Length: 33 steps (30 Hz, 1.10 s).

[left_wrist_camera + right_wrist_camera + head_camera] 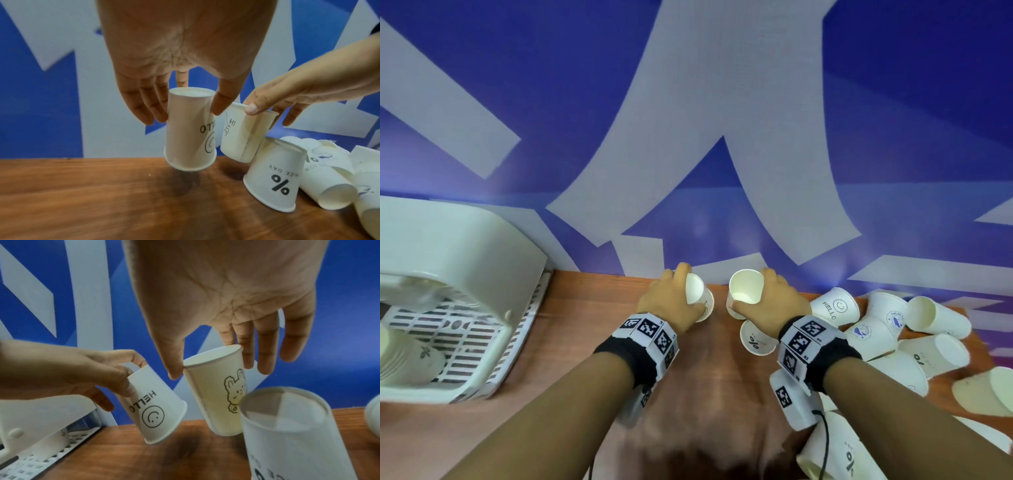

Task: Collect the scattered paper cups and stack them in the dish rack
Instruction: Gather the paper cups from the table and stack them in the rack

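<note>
My left hand [675,298] grips a white paper cup printed HELLO with a smiley [699,296], held upside down just above the wooden table; thumb and fingers curl round its base end [188,112]. Close to its right, my right hand [774,298] pinches the rim of a bunny-print cup [218,391], mouth up, tilted and lifted off the table [745,291]. The two held cups are a small gap apart. The white dish rack [482,346] sits at the left with a stack of cups [404,356] lying in it.
Several loose cups lie tipped or inverted at the right of the table [935,318]. One with a % mark [275,175] stands upside down right beside my right hand. A blue and white wall [688,137] runs directly behind the table [585,325].
</note>
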Motion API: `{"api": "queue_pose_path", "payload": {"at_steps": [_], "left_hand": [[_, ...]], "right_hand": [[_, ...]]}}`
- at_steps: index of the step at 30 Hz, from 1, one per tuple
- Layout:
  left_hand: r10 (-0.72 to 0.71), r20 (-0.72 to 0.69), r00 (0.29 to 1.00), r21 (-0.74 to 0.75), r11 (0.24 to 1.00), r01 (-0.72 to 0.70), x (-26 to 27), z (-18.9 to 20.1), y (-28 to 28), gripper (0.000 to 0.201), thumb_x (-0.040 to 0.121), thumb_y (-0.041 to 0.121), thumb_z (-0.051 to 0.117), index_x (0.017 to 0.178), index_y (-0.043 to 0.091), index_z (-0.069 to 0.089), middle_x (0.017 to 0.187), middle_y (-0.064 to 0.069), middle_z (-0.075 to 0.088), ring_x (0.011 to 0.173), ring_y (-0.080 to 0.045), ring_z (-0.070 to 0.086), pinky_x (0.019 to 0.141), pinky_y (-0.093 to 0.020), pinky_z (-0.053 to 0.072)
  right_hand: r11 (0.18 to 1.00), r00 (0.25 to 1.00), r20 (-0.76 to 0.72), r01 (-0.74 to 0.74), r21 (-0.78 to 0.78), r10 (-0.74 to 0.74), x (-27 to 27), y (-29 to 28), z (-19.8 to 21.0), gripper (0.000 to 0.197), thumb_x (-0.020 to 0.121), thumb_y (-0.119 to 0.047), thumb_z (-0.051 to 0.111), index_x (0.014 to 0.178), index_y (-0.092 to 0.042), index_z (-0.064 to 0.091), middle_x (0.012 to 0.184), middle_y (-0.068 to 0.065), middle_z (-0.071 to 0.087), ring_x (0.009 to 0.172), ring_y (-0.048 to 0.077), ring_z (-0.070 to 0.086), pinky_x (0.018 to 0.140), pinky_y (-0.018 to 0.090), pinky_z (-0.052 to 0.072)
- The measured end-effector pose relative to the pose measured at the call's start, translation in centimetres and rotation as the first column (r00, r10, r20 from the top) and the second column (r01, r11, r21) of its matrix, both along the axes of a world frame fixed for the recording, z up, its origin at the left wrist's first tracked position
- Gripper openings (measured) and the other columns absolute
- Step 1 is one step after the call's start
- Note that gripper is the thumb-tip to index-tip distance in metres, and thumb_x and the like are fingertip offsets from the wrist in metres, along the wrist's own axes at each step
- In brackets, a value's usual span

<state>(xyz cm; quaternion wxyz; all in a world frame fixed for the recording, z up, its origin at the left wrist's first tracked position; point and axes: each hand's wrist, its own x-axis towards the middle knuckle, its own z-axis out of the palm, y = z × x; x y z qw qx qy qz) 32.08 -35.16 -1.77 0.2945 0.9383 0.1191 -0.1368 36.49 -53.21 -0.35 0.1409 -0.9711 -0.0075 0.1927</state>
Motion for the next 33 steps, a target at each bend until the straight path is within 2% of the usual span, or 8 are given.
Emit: {"api": "queue_pose_path", "payload": {"at_steps": [3, 6, 11, 14, 18, 24, 28, 33], "left_hand": [[0.044, 0.066, 0.997, -0.075, 0.996, -0.039, -2.2, 1.8, 1.4, 0.055, 0.071, 0.034, 0.073, 0.109, 0.021, 0.035, 0.112, -0.005, 0.049, 0.095, -0.026, 0.054, 0.08, -0.035, 0.048], [0.072, 0.113, 0.991, -0.127, 0.99, -0.057, -5.0, 3.7, 2.5, 0.061, 0.066, 0.03, 0.078, 0.104, 0.021, 0.031, 0.11, -0.007, 0.05, 0.09, -0.023, 0.055, 0.068, -0.029, 0.045], [0.039, 0.086, 0.996, -0.014, 0.999, -0.038, -10.3, 6.4, 4.1, 0.086, 0.072, 0.027, 0.075, 0.142, 0.022, 0.026, 0.13, -0.004, 0.036, 0.113, -0.028, 0.054, 0.092, -0.035, 0.048], [0.026, 0.031, 0.999, 0.171, 0.985, -0.031, -13.3, 7.2, 5.7, 0.064, 0.075, 0.031, 0.07, 0.131, 0.024, 0.039, 0.121, -0.002, 0.035, 0.107, -0.027, 0.054, 0.087, -0.037, 0.047], [-0.001, 0.007, 1.0, 0.299, 0.954, -0.001, -16.6, 8.2, 8.8, 0.06, 0.078, 0.03, 0.066, 0.13, 0.027, 0.038, 0.125, -0.001, 0.041, 0.117, -0.027, 0.047, 0.091, -0.041, 0.043], [-0.05, 0.061, 0.997, 0.205, 0.978, 0.036, -19.4, 9.4, 13.9, 0.054, 0.076, 0.021, 0.066, 0.122, 0.023, 0.037, 0.121, -0.002, 0.049, 0.112, -0.026, 0.053, 0.089, -0.042, 0.046], [-0.114, 0.07, 0.991, 0.174, 0.98, 0.1, -20.8, 9.5, 17.8, 0.068, 0.077, 0.02, 0.067, 0.135, 0.027, 0.033, 0.13, -0.002, 0.042, 0.117, -0.026, 0.049, 0.096, -0.045, 0.047], [-0.162, 0.115, 0.98, 0.187, 0.972, 0.139, -22.4, 8.7, 22.8, 0.077, 0.072, 0.023, 0.07, 0.138, 0.031, 0.031, 0.129, 0.0, 0.039, 0.119, -0.025, 0.043, 0.095, -0.042, 0.046]], "right_hand": [[1.0, 1.0, 0.028, -0.012, 0.024, 0.011, -1.8, 0.4, 2.3, 0.076, 0.07, -0.062, 0.063, 0.128, -0.02, 0.036, 0.127, 0.004, 0.05, 0.113, 0.03, 0.054, 0.091, 0.042, 0.046], [0.998, 0.997, 0.069, -0.022, 0.061, 0.018, -3.9, 1.0, 4.8, 0.079, 0.069, -0.061, 0.064, 0.132, -0.021, 0.035, 0.131, 0.003, 0.049, 0.115, 0.028, 0.052, 0.09, 0.039, 0.045], [0.992, 0.993, 0.113, -0.043, 0.122, 0.029, -7.3, 2.4, 7.7, 0.08, 0.068, -0.059, 0.066, 0.132, -0.021, 0.036, 0.129, 0.004, 0.05, 0.114, 0.028, 0.053, 0.092, 0.043, 0.047], [0.987, 0.991, 0.119, -0.074, 0.143, 0.057, -9.2, 3.8, 8.4, 0.078, 0.068, -0.058, 0.066, 0.131, -0.022, 0.038, 0.128, 0.002, 0.052, 0.114, 0.027, 0.054, 0.093, 0.043, 0.047], [0.98, 0.987, 0.128, -0.114, 0.16, 0.094, -12.1, 6.1, 9.1, 0.076, 0.07, -0.056, 0.068, 0.131, -0.023, 0.037, 0.128, 0.002, 0.052, 0.113, 0.026, 0.055, 0.095, 0.042, 0.046], [0.982, 0.982, 0.175, -0.097, 0.159, 0.069, -16.1, 9.3, 10.5, 0.072, 0.068, -0.056, 0.07, 0.127, -0.025, 0.041, 0.124, 0.001, 0.054, 0.108, 0.024, 0.057, 0.092, 0.042, 0.048], [0.989, 0.98, 0.197, -0.03, 0.146, 0.0, -18.5, 12.6, 11.5, 0.071, 0.066, -0.057, 0.071, 0.123, -0.024, 0.043, 0.12, 0.001, 0.055, 0.102, 0.024, 0.058, 0.087, 0.041, 0.051], [0.992, 0.976, 0.219, -0.018, 0.123, -0.01, -21.1, 17.7, 11.4, 0.071, 0.063, -0.061, 0.07, 0.12, -0.026, 0.045, 0.116, -0.001, 0.057, 0.099, 0.022, 0.059, 0.085, 0.04, 0.052]]}}
